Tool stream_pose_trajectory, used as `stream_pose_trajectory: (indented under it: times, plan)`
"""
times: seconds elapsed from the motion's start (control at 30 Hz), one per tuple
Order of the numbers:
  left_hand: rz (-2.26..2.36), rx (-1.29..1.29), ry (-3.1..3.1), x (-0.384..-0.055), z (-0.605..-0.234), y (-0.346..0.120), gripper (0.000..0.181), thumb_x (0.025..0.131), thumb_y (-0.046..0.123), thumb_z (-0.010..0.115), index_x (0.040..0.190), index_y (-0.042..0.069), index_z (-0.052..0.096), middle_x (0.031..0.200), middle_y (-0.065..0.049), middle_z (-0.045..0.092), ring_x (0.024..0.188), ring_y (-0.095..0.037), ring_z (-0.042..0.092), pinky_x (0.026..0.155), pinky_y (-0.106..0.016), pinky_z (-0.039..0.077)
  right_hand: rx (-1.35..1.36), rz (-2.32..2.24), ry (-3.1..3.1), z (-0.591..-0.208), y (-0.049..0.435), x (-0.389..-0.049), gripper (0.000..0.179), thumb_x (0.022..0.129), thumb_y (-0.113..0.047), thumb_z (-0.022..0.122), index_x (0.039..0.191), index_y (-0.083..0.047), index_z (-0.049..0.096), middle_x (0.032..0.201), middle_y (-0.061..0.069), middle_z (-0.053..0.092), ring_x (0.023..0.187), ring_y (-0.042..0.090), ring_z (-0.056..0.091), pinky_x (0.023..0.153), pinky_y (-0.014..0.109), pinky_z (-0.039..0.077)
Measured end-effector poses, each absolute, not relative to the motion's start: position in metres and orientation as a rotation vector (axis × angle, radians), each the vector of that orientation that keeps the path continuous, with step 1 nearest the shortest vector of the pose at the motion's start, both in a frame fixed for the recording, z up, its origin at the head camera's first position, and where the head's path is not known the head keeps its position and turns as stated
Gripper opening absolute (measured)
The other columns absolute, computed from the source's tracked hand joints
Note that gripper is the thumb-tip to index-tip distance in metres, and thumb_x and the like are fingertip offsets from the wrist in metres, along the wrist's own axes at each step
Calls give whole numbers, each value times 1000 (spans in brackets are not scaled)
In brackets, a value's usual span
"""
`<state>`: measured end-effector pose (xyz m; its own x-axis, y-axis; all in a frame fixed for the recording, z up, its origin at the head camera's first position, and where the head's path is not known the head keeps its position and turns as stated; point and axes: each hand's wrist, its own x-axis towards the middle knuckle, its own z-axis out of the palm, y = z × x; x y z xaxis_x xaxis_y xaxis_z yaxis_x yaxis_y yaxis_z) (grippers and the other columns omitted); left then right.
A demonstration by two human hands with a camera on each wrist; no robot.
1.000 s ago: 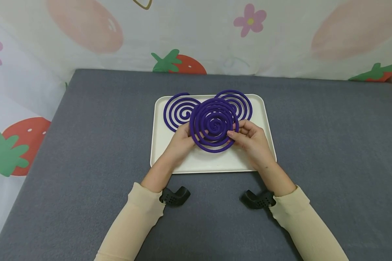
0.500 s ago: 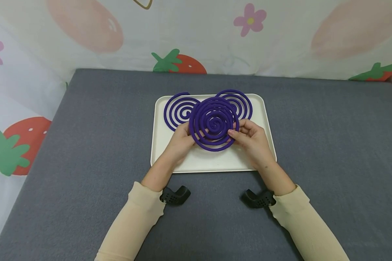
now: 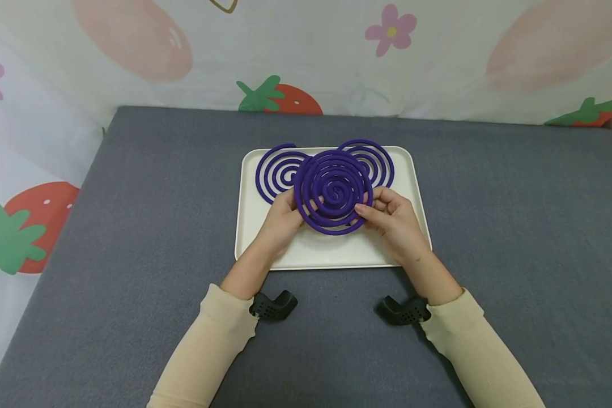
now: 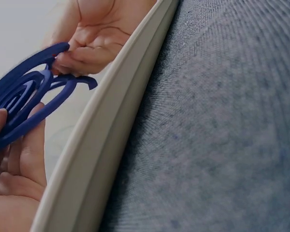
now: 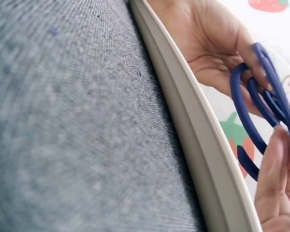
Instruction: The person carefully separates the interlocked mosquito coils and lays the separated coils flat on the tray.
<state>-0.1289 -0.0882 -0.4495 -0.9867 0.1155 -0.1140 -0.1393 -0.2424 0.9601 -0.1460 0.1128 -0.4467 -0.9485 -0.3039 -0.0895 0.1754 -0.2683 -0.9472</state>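
Both hands hold a purple mosquito coil pair [image 3: 335,192] over a white tray [image 3: 331,255]; the closely packed, overlapping rings look like two coils lying together. My left hand [image 3: 284,218] grips the left edge, its fingers partly behind the rings. At the lower right edge, my right hand [image 3: 395,218] pinches the rings with the thumb in front. Seen from the side in the left wrist view, the rings [image 4: 38,117] spread apart, and one loose end sticks out. Behind the held pair, another coil [image 3: 289,180] lies at the tray's back left and one more coil [image 3: 391,164] at its back right, partly covered.
The tray rests on a grey cloth-covered table [image 3: 158,226]. A printed curtain [image 3: 311,45] with strawberries and flowers hangs behind the table's back edge. Dark wrist mounts [image 3: 275,306] sit below both sleeves, close above the cloth.
The held coil pair has shifted very slightly up and toward the back. Both hands keep nearly the same place and grip, and the two coils behind stay put.
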Motion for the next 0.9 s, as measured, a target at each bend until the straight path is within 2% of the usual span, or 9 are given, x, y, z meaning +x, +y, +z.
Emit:
stream_pose_trajectory:
  times: [0.07,0.17,0.4,0.53,0.73,0.8,0.9]
  plan:
    - [2362,-10,1802,-129,-450,-89,20,91,-1,56,111,-3,56,93,-1,62,79,-9,60,70,-24,54,-165,-2296,1709,-447,113,-146,14,86,5,63,87,-9,61,77,0,65,69,9,63,60,22,54]
    - [2348,33,1799,-128,-450,-90,24,90,-3,57,113,-4,56,92,0,63,78,-9,59,68,-23,53,-135,-2366,1687,-447,114,-147,13,86,4,64,88,-9,64,77,1,65,69,8,62,61,21,54]
    - [2272,172,1755,-127,-450,-93,18,88,-9,53,105,-9,58,83,2,66,70,-9,61,62,-22,52,-68,-2433,1710,-444,117,-150,32,88,14,52,86,-14,68,71,-2,61,65,6,56,56,17,49]
    - [2265,184,1729,-127,-451,-94,16,89,-7,51,102,-5,60,82,2,66,70,-9,61,62,-22,51,-120,-2435,1762,-443,117,-150,35,87,15,53,85,-16,68,72,-2,59,65,6,55,55,15,48]
    - [2311,96,1635,-129,-453,-94,21,88,-5,51,86,10,64,73,3,65,60,-6,54,52,-18,43,-206,-2478,1762,-444,118,-149,37,86,19,51,87,-15,68,75,-1,60,68,7,56,58,16,50]
    - [2321,76,1613,-129,-453,-94,22,88,-5,51,83,12,64,71,4,64,58,-5,52,50,-17,39,-210,-2485,1763,-443,117,-149,37,85,19,51,86,-14,68,74,-1,61,67,8,56,58,16,51]
    - [2316,83,1597,-129,-454,-95,22,89,-7,50,87,10,64,74,2,65,61,-6,56,54,-17,44,-207,-2472,1786,-443,118,-150,37,85,18,52,86,-15,68,74,-2,61,66,7,56,58,16,50]
